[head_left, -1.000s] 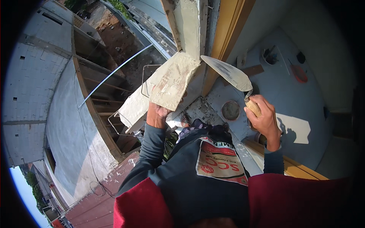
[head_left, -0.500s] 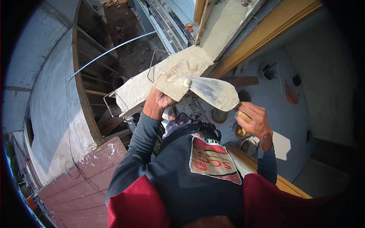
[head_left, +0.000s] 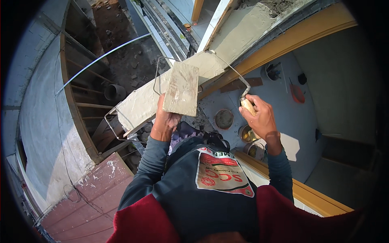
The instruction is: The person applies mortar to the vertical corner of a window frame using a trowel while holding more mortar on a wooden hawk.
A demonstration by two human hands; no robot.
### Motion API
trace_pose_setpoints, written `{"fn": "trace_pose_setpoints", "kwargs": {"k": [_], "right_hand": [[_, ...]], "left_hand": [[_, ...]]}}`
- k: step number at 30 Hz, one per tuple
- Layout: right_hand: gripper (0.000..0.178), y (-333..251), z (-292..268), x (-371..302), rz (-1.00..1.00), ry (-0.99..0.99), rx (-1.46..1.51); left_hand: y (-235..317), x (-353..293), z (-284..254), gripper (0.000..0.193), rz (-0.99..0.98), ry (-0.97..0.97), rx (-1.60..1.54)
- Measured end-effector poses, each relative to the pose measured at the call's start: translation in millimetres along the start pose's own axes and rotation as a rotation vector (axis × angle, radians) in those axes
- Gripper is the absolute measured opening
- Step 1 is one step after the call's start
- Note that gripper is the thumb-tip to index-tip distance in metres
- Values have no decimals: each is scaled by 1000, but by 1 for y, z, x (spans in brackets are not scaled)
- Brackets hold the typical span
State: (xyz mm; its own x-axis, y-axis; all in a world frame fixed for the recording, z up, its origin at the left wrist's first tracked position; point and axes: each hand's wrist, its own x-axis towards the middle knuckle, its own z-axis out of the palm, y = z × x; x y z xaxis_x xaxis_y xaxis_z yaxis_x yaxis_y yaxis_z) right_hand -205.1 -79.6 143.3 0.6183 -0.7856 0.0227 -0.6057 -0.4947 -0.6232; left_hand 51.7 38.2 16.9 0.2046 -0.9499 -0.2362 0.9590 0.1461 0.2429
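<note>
From where I stand, the middle of everything is the plastered ledge [head_left: 139,101] running out in front of the person. Over it, the left hand [head_left: 165,118] has its grip clamped on the lower end of a flat board [head_left: 181,89]; the fingertips are hidden behind it, and I can't tell whether the board touches the ledge below. Its face carries only a thin, streaky smear.

The right hand [head_left: 261,117], out to the right of the ledge, has its grip closed around the wooden handle of a trowel [head_left: 248,106]. The blade shows almost edge-on, a thin line reaching back to the ledge's far end, where the ledge meets the plastered wall strip [head_left: 243,32]. It looks to be on the plaster there, though the contact is too fine to swear to.

I'd judge the step in hand to be spreading and smoothing plaster at that join. The next move, to my mind, calls for a steady, slightly tilted blade drawn along the ledge with light pressure, the board held close underneath to catch what comes off.

Just right of the ledge runs a yellow door frame [head_left: 300,36]; beyond it lie a brown plank [head_left: 241,84] and a round bucket [head_left: 224,119] on the floor [head_left: 279,107].
</note>
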Motion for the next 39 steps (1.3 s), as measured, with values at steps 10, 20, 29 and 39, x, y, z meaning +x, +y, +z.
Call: {"fn": "trace_pose_setpoints", "kwargs": {"k": [10, 20, 29, 39], "right_hand": [[33, -56, 2, 44, 326, -6, 59], [36, -94, -50, 35, 428, 135, 299], [36, -75, -26, 10, 404, 113, 342], [34, -38, 37, 48, 287, 1, -61]], "left_hand": [[10, -10, 0, 39, -71, -18, -33], [19, -10, 5, 38, -83, -11, 1], [21, -9, 7, 39, -93, 49, 67], [23, -7, 9, 38, -68, 3, 79]]}}
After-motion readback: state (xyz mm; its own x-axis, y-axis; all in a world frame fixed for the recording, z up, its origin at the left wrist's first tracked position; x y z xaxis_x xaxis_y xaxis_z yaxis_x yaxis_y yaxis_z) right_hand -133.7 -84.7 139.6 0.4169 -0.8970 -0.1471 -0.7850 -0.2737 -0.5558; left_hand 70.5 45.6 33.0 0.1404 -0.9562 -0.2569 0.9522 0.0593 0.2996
